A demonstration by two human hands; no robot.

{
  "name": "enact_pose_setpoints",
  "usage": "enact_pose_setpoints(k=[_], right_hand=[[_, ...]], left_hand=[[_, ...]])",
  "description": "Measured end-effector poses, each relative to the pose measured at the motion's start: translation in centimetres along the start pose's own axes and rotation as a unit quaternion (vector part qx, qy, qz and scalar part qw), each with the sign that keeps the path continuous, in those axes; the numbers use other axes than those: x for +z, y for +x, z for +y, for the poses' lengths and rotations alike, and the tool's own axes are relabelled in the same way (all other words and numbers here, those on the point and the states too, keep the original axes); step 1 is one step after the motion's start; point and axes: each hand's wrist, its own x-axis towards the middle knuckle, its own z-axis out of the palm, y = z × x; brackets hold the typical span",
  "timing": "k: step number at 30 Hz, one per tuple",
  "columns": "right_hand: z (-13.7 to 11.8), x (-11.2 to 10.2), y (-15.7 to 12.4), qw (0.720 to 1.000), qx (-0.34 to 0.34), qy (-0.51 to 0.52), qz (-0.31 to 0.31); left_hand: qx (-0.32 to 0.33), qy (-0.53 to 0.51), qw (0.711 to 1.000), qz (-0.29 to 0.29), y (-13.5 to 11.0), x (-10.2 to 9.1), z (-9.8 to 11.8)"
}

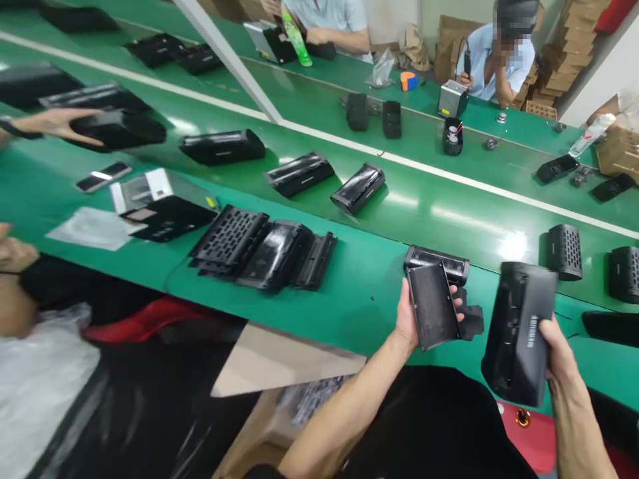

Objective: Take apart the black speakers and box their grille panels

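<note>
Cannot read the blurred white lettering [532, 331] on the long black plastic housing [516, 362], nor see most fingers of the right grip [560, 350] behind it. Cannot trace the ragged black piece [472, 320] behind the rectangular black panel [434, 309], nor the perforated black box [625, 274] past the right edge.

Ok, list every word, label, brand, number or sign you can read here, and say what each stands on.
No text reads clearly.
White lettering on the black angular plastic casing in the right hand: too blurred to read.
Pale marks on the nearest silver-and-black box: too small to read.
Markings on the bright green plastic bottle: too blurred.
Red mark on the clear plastic bottle: too small.
</note>
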Motion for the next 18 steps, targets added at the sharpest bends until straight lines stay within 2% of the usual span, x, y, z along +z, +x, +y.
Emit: enact_pose_setpoints(k=[2,4,7,9,14,18], right_hand=[[-0.8,2.3,0.2,0.993,0.009,-0.109,-0.052],[-2.4,4.6,0.7,0.974,0.022,-0.205,-0.096],[-4.9,7.4,1.7,0.948,0.015,-0.298,-0.106],[-5.8,8.7,2.3,0.937,0.007,-0.337,-0.097],[-5.6,10.8,3.2,0.91,-0.01,-0.405,-0.087],[-4.6,11.7,3.0,0.897,-0.005,-0.433,-0.087]], left_hand=[[-0.004,0.018,1.0,-0.008,0.6,-0.4,-0.9],[0.009,0.039,0.999,-0.01,1.1,-0.8,-1.9],[0.04,0.049,0.998,-0.021,1.5,-1.0,-3.3],[0.037,0.052,0.997,-0.035,1.7,-1.0,-4.0],[0.048,0.069,0.995,-0.047,2.1,-0.6,-4.4],[0.043,0.065,0.997,-0.026,2.1,-0.4,-4.1]])
